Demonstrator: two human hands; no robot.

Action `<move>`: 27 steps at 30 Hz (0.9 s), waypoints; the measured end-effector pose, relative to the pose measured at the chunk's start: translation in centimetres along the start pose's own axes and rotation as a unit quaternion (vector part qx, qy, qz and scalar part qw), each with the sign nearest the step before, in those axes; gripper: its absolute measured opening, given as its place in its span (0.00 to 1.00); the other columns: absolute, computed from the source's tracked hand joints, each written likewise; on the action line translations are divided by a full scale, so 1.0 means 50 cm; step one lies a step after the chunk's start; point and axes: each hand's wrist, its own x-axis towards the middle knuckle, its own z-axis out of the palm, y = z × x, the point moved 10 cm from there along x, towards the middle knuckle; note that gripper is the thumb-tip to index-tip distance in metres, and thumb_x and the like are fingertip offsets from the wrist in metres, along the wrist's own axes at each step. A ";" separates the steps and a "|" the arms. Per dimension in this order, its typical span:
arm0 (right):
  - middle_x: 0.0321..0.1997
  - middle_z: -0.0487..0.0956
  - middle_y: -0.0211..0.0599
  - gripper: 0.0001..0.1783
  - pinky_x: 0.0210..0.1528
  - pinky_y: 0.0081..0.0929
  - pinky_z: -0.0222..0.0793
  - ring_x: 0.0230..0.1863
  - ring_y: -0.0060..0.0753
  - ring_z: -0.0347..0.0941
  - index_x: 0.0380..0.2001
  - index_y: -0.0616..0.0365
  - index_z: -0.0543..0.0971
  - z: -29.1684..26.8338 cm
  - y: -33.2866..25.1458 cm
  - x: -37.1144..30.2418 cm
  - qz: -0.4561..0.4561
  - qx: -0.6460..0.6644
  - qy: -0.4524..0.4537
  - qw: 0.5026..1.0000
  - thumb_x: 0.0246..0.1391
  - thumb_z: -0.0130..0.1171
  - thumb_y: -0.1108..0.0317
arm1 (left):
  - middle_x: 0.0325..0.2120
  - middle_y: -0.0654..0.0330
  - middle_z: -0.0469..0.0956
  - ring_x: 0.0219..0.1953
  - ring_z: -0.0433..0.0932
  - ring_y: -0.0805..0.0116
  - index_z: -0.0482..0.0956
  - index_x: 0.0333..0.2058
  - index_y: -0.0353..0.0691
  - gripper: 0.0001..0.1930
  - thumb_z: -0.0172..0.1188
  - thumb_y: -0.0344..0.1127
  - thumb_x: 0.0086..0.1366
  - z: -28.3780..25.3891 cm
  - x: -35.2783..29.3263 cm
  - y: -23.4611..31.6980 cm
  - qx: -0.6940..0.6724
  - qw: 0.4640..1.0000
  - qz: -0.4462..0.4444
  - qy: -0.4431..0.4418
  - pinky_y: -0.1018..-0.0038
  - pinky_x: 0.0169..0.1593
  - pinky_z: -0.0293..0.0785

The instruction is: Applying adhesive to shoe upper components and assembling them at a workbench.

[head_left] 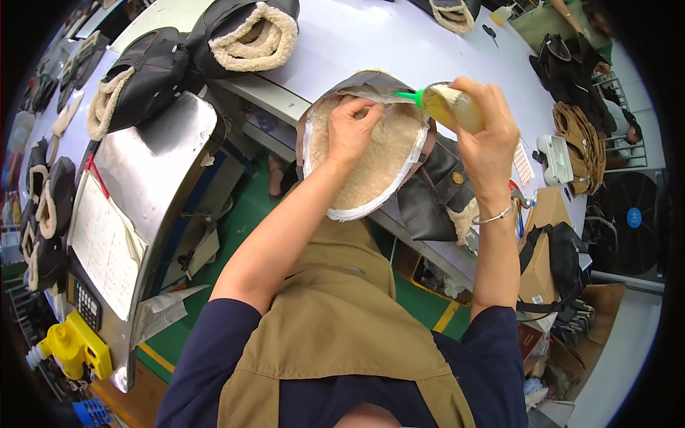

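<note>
In front of me is an open, dark grey bag piece with a cream fleece lining (382, 160) and a white band around its rim. My left hand (349, 128) reaches inside it, with thumb and fingers pinched near the far edge. My right hand (492, 132) is wrapped around a clear squeeze bottle (451, 107) of yellowish liquid, tipped on its side. Its green-based nozzle (408, 95) points left along the far rim, close to my left fingers. Whether the tip touches the rim, I cannot tell. A dark bag with a round brass-coloured stud (437, 187) lies beside the lined piece.
Fleece-lined dark bags (253, 39) stand on the white table (342, 43) at the back. A metal-topped stand (160, 150) at left bears a notebook (105, 239), a calculator (85, 303) and a yellow tool (71, 346). At right are a cardboard box (546, 246) and brown straps (579, 146).
</note>
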 end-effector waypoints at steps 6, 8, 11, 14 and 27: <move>0.30 0.73 0.35 0.23 0.30 0.35 0.70 0.30 0.42 0.76 0.41 0.45 0.78 0.076 -0.022 0.003 -0.014 0.028 -0.021 0.999 0.38 0.62 0.79 | 0.29 0.55 0.81 0.31 0.79 0.66 0.84 0.32 0.34 0.09 0.66 0.34 0.55 0.009 -0.003 0.017 0.041 0.999 0.015 -0.023 0.75 0.38 0.73; 0.30 0.74 0.35 0.23 0.30 0.35 0.71 0.30 0.42 0.76 0.41 0.46 0.78 0.042 0.003 0.003 -0.007 0.013 -0.019 1.000 0.39 0.63 0.79 | 0.28 0.55 0.80 0.31 0.79 0.66 0.84 0.32 0.34 0.09 0.66 0.34 0.55 0.005 -0.001 0.009 0.038 0.999 0.027 -0.013 0.74 0.38 0.73; 0.32 0.75 0.34 0.21 0.31 0.35 0.71 0.31 0.42 0.77 0.41 0.46 0.79 0.008 0.026 -0.001 0.010 0.012 -0.004 1.000 0.40 0.63 0.78 | 0.28 0.55 0.80 0.31 0.79 0.66 0.84 0.31 0.34 0.09 0.66 0.34 0.55 -0.001 -0.007 0.032 0.058 0.998 0.038 0.001 0.74 0.38 0.73; 0.31 0.75 0.34 0.21 0.31 0.35 0.71 0.31 0.42 0.76 0.41 0.46 0.79 0.026 -0.002 0.001 0.006 0.063 0.008 0.998 0.40 0.63 0.77 | 0.28 0.62 0.80 0.31 0.75 0.77 0.84 0.34 0.33 0.08 0.66 0.32 0.58 0.002 -0.006 0.033 0.047 0.997 0.052 -0.012 0.80 0.36 0.69; 0.26 0.68 0.33 0.21 0.27 0.35 0.69 0.26 0.39 0.72 0.39 0.43 0.79 0.026 -0.025 0.000 -0.036 -0.009 -0.009 0.999 0.39 0.65 0.76 | 0.28 0.57 0.79 0.32 0.79 0.68 0.84 0.31 0.33 0.09 0.66 0.34 0.56 0.004 0.000 0.011 0.037 0.999 0.033 -0.020 0.74 0.38 0.73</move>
